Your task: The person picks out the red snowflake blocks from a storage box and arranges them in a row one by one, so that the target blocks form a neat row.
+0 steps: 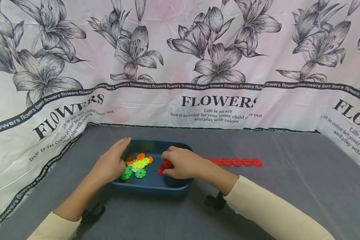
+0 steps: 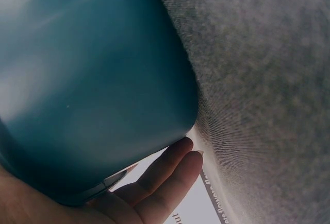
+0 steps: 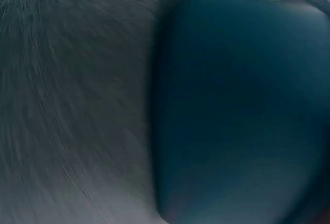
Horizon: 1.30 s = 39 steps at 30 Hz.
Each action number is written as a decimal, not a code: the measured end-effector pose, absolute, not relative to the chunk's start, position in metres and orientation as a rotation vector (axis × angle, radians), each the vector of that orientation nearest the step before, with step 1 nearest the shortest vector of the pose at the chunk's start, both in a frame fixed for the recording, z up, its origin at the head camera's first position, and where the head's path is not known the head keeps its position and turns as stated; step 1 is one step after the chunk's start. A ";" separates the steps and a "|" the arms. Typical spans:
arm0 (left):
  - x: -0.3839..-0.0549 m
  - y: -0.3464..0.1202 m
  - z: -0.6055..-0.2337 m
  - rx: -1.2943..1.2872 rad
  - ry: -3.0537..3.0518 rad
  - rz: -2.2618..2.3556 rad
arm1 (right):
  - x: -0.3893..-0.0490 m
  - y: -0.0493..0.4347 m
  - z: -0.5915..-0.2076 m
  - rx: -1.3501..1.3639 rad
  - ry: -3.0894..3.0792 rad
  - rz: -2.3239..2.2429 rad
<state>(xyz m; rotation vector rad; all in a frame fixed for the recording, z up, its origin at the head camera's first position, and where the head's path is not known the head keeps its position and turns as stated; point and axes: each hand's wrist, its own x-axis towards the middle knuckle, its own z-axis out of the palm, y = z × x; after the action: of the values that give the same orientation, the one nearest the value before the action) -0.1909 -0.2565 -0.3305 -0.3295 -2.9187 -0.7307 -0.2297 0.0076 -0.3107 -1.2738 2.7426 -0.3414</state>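
Note:
A blue plastic bin (image 1: pixel 151 190) stands on the grey table. My left hand (image 1: pixel 110 165) grips its left side, thumb over the rim and fingers along the outer wall; in the left wrist view those fingers (image 2: pixel 172 175) lie against the bin wall (image 2: pixel 98 80). Over the bin's right part, my right hand (image 1: pixel 181 163) curls its thumb and fingers round red notched plastic discs (image 1: pixel 167 164). Green discs (image 1: pixel 140 173), yellow discs (image 1: pixel 139 163) and orange discs (image 1: pixel 141 156) lie in the bin's left half. The right wrist view shows only the bin's blurred outer wall (image 3: pixel 237 105).
A row of several red discs (image 1: pixel 236 162) lies joined on the grey tabletop (image 1: pixel 288 186), right of the bin. Its left end passes behind my right forearm. A floral cloth (image 1: pixel 216 106) hangs behind the table and along its sides.

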 end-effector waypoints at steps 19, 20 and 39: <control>-0.190 -0.256 -0.330 -0.337 -2.911 -0.716 | -0.228 -0.011 -0.330 -1.441 2.823 0.044; -0.190 -0.256 -0.330 -0.337 -2.910 -0.716 | -0.228 -0.011 -0.330 -1.443 2.827 0.060; -0.193 -0.258 -0.332 -0.344 -2.908 -0.689 | -0.225 -0.017 -0.332 -1.600 2.817 0.369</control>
<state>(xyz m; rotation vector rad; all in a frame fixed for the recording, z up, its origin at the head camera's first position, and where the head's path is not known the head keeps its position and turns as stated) -0.1926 -0.2576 -0.3321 -0.3440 -2.9076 -0.6886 -0.2247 -0.0175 -0.3317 -1.5996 2.8166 0.3693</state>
